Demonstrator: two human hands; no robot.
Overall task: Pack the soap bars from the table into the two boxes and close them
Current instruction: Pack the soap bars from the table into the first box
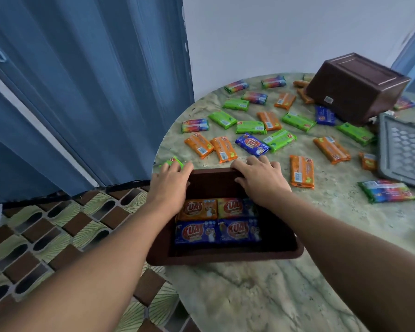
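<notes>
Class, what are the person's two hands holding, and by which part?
Both the left hand and the right hand grip the brown box by its far rim.

You have one camera, and it sits on your head. It looks forward and down, close over the round green marble surface [249, 295]. Your two bare arms reach out from the bottom edge. No other view shares this scene.
</notes>
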